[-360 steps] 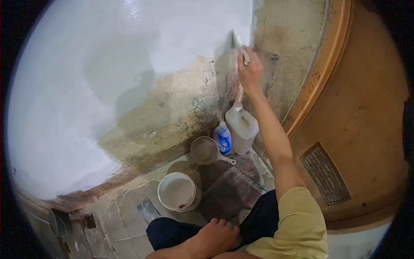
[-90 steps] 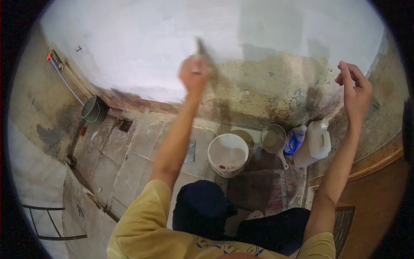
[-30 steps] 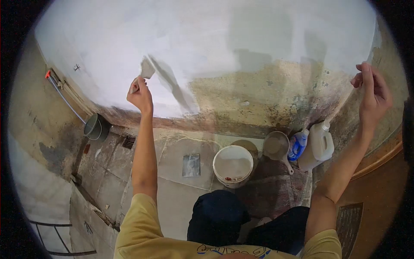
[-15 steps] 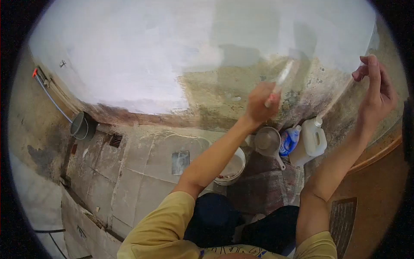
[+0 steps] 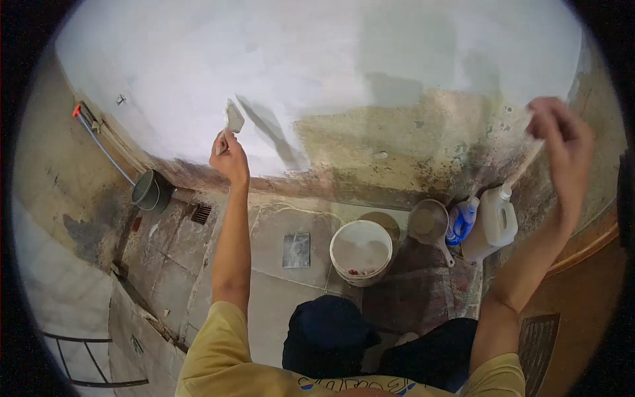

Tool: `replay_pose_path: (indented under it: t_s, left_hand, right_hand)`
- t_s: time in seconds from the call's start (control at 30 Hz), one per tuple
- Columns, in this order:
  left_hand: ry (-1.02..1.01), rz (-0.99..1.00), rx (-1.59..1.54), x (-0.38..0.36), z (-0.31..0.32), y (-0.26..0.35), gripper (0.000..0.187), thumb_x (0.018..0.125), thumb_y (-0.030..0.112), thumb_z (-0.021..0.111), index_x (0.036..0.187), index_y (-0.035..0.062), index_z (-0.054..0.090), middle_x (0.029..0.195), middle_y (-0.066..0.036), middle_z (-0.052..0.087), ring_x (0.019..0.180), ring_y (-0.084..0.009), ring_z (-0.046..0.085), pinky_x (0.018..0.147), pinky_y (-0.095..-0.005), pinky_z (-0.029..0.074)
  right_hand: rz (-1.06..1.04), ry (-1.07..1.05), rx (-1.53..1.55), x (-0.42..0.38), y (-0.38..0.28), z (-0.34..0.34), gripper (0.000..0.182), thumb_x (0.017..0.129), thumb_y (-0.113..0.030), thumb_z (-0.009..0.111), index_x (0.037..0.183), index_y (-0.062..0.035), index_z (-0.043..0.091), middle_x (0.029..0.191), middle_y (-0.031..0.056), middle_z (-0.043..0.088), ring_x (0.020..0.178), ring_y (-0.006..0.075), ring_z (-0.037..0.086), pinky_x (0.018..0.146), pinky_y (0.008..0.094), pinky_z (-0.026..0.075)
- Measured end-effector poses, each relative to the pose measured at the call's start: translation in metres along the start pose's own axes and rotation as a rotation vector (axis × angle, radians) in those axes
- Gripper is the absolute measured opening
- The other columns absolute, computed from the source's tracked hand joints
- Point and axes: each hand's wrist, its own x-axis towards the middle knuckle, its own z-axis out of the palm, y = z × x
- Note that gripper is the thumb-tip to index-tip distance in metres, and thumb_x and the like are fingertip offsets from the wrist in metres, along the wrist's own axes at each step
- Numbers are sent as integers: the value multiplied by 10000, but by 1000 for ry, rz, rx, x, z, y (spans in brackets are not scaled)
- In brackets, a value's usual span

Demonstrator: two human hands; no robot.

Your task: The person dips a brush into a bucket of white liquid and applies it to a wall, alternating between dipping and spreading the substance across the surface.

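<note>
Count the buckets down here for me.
2. The white bucket is near the middle, just left of the round scoop; the dark bucket is farther left, at the end of the blue hose.

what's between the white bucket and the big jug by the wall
In the head view, a handled dipper and a blue bottle sit between the white bucket and the jug, with the dipper nearer the bucket.

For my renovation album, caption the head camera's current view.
Left hand holding a scraper at a half-whitened wall, white bucket below.
</note>
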Motion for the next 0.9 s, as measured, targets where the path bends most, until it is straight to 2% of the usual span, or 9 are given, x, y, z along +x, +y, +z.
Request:
replay_pose_path:
  t_s: [0.1, 0.17, 0.3, 0.33, 0.4, 0.43, 0.7, 0.83, 0.9]
  left_hand:
    - [0, 225, 109, -7, 24, 11, 149, 917, 61, 609, 976, -25, 715, 810, -84, 695, 679, -103, 585, 571, -249, 460]
    - [-88, 311, 67, -32, 55, 37, 147, 879, 34, 624, 990, -1, 714, 859, -80, 697, 694, -112, 593, 578, -265, 483]
    - [-211, 579, -103, -107, 118, 83, 170, 806, -7, 667, 973, 7, 690, 852, -129, 677, 684, -227, 640, 604, -320, 506]
    - [-328, 498, -181, -125, 123, 103, 164, 802, -9, 670, 964, 2, 689, 850, -135, 677, 692, -244, 645, 604, -332, 506]
    - [-466, 421, -296, -154, 136, 129, 155, 799, -2, 685, 954, -5, 692, 839, -139, 679, 693, -237, 651, 598, -334, 503]
    - [-491, 425, -331, -161, 140, 132, 154, 801, 9, 698, 954, -7, 695, 830, -137, 681, 687, -212, 651, 592, -325, 500]
    - [-295, -80, -456, -75, 107, 52, 166, 905, 72, 650, 991, -60, 702, 782, -57, 687, 706, -81, 610, 611, -219, 490]
    - [-117, -91, -273, -27, 42, 20, 186, 916, 82, 649, 998, -79, 694, 809, -58, 686, 707, -85, 601, 603, -219, 485]
    - [-64, -107, -185, -28, 15, 15, 189, 918, 85, 647, 999, -80, 692, 810, -57, 684, 705, -85, 598, 608, -219, 484]
  right_hand:
    - [-77, -465, -258, -23, -63, 8, 135, 792, -162, 731, 854, -54, 680, 682, 41, 583, 624, 147, 557, 616, 276, 434]
    - [-323, -308, -259, -59, -90, 28, 223, 770, -270, 754, 804, -75, 651, 640, 12, 555, 605, 182, 557, 587, 302, 424]
    - [-468, -673, -226, -74, -168, 18, 341, 840, -376, 692, 733, -69, 589, 651, 59, 532, 567, 248, 535, 561, 358, 428]
    - [-464, -685, -227, -81, -178, 21, 341, 840, -376, 692, 733, -69, 589, 651, 59, 532, 567, 248, 535, 561, 358, 428]
    - [-556, -378, -205, -92, -193, 27, 262, 989, -213, 573, 1102, -69, 385, 622, 80, 512, 490, 201, 524, 391, 262, 415]
    - [-826, -465, -221, -78, -175, 17, 285, 970, -173, 604, 1119, -61, 388, 625, 77, 509, 495, 185, 528, 384, 272, 404]
    - [-1154, -121, -446, -83, -152, 2, 312, 947, -149, 633, 1121, -36, 400, 632, 53, 505, 509, 186, 572, 362, 263, 448]
    - [-964, -103, -292, -110, -123, -34, 270, 952, -113, 614, 1107, -45, 403, 735, 154, 532, 557, 250, 609, 369, 271, 466]
    - [-431, -388, -516, -140, -72, -111, 344, 939, -344, 592, 926, 0, 578, 850, 164, 568, 753, 329, 569, 686, 446, 449]
